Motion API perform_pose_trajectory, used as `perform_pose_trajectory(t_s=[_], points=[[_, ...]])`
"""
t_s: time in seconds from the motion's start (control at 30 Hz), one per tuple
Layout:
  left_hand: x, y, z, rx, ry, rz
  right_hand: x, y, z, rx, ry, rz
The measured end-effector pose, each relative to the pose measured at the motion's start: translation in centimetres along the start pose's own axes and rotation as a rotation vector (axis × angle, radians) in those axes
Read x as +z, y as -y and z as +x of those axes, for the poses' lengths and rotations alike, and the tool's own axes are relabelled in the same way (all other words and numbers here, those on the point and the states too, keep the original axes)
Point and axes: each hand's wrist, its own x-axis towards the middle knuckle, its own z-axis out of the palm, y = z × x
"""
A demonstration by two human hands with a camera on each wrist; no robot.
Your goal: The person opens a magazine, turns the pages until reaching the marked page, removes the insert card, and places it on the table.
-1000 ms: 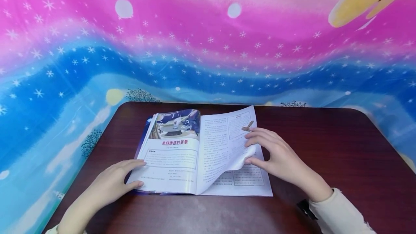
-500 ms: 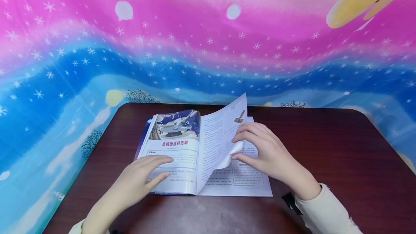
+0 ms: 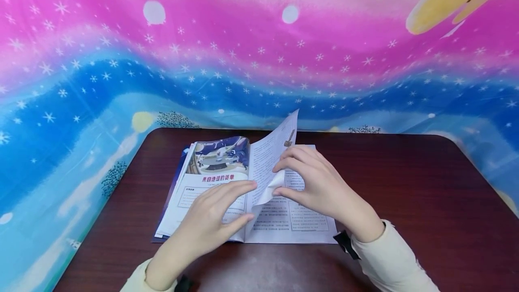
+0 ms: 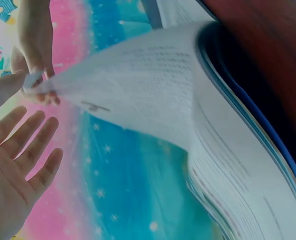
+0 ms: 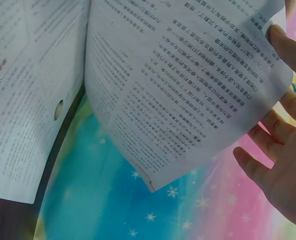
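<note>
An open magazine (image 3: 220, 159) lies on the table, with a coloured picture and red title on its left page. My right hand (image 3: 314, 179) pinches the outer edge of a right-hand page (image 3: 265, 154) between thumb and fingers. That page stands raised and curved, its far corner pointing up, and the printed page beneath (image 3: 310, 220) shows. Over the left page near the spine is my left hand (image 3: 212, 213), fingers extended and thumb apart, its tips close to the lifted page. Spread fingers (image 4: 35, 135) show in the left wrist view.
The dark reddish-brown table (image 3: 405, 184) has rounded far corners. Behind it hangs a pink and blue cloth (image 3: 227, 57) with white snowflakes. A dark blue cover edge (image 3: 174, 193) shows at the magazine's left side.
My right hand has moved left, bringing the page from low over the right side to more upright. My left hand has left the left page's outer edge and moved right towards the spine.
</note>
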Motion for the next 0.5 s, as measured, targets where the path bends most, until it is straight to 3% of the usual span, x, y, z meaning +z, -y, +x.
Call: perform_pose_trajectory(t_s=[0.2,0.5], points=[[0.8,-0.8,1.4,0.015,-0.023,-0.031,0.1,0.3,0.5,-0.016,0.002,-0.003],[1.3,-1.0,1.6,-0.005,-0.050,0.010,-0.1,0.6,1.0,-0.075,0.005,-0.016]])
